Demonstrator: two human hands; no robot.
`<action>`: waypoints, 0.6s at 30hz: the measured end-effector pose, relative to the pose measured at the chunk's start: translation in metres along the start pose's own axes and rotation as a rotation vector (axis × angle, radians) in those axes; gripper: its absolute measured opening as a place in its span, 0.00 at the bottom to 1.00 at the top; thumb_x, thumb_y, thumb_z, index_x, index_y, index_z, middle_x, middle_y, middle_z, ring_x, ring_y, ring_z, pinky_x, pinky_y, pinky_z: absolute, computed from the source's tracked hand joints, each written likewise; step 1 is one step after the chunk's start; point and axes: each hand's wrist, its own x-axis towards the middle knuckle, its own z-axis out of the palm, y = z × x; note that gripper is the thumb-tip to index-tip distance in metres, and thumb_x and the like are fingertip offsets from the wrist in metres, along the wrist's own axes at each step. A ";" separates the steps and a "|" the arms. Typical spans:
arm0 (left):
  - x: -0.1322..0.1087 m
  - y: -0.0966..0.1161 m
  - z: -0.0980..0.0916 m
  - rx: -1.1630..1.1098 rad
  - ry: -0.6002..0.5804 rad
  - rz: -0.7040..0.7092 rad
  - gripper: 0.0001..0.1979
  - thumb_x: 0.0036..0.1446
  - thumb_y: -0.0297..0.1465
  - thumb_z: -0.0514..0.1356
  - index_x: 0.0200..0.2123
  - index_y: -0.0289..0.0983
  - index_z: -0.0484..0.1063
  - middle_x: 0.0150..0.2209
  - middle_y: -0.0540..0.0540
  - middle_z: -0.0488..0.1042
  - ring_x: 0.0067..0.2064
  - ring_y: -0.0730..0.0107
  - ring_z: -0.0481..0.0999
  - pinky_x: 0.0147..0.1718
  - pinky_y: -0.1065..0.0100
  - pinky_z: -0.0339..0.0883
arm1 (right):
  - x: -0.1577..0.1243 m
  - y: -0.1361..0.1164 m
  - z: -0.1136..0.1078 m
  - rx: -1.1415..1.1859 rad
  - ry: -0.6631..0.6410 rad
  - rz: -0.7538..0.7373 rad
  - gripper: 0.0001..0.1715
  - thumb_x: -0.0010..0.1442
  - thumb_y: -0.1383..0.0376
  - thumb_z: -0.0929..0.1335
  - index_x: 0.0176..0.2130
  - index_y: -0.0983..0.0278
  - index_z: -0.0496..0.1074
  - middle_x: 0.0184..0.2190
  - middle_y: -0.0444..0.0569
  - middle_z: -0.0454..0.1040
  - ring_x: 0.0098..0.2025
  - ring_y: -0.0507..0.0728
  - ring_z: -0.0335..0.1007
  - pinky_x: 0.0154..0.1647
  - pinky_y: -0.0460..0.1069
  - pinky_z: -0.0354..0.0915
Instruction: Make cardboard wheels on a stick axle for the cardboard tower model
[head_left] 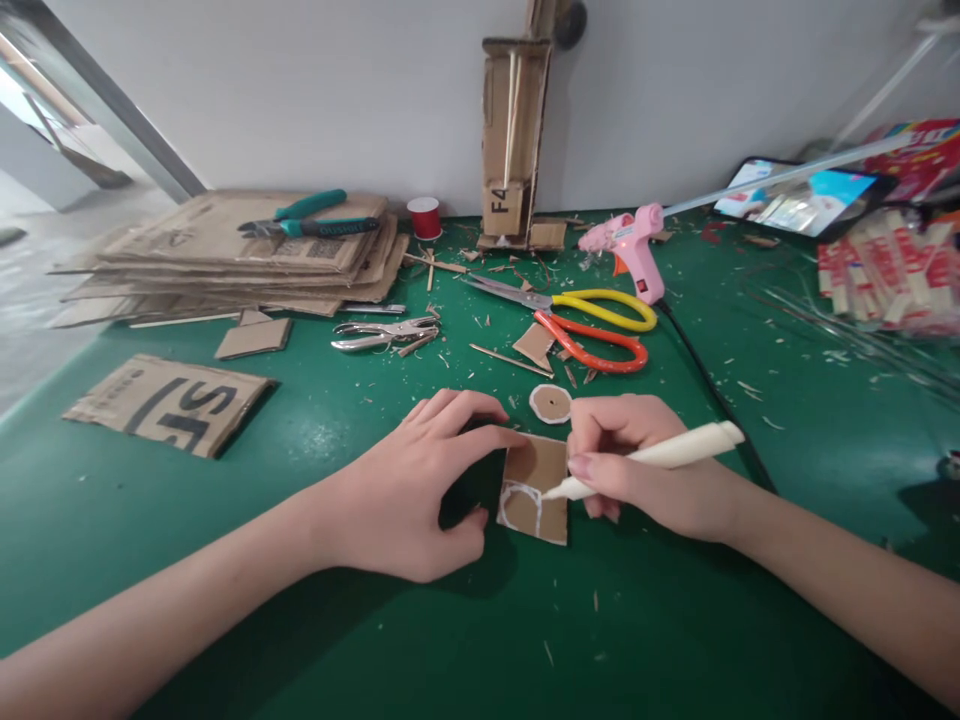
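Sitting farther back in the head view: scissors, a pink glue gun, plus a cardboard disc by the far edge of the cardboard piece. Right hand grips a white marker, tip pointing left onto that piece; left hand is loosely spread, index fingertip on it. Piece lies between them, long axis near-to-far.

right hand holds white marker at cardboard piece; left hand touching it
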 end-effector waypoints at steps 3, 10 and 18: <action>-0.002 -0.003 0.001 0.057 0.038 0.057 0.24 0.47 0.29 0.58 0.50 0.38 0.65 0.60 0.42 0.59 0.59 0.55 0.58 0.54 0.56 0.57 | 0.000 0.000 0.002 0.032 0.093 -0.024 0.11 0.56 0.67 0.66 0.23 0.63 0.62 0.16 0.40 0.69 0.16 0.47 0.64 0.14 0.40 0.61; -0.002 -0.009 -0.004 0.247 0.162 0.194 0.13 0.55 0.40 0.57 0.24 0.38 0.67 0.28 0.47 0.73 0.37 0.62 0.69 0.38 0.60 0.60 | 0.006 0.006 -0.002 0.191 0.238 -0.090 0.05 0.59 0.66 0.64 0.31 0.64 0.68 0.22 0.43 0.72 0.20 0.49 0.68 0.15 0.41 0.61; -0.003 -0.007 -0.017 0.101 -0.062 0.227 0.18 0.52 0.36 0.60 0.47 0.41 0.69 0.50 0.46 0.71 0.53 0.59 0.64 0.51 0.61 0.59 | 0.002 0.005 0.001 0.017 0.257 -0.116 0.04 0.57 0.66 0.68 0.33 0.63 0.66 0.26 0.43 0.71 0.22 0.48 0.67 0.17 0.42 0.63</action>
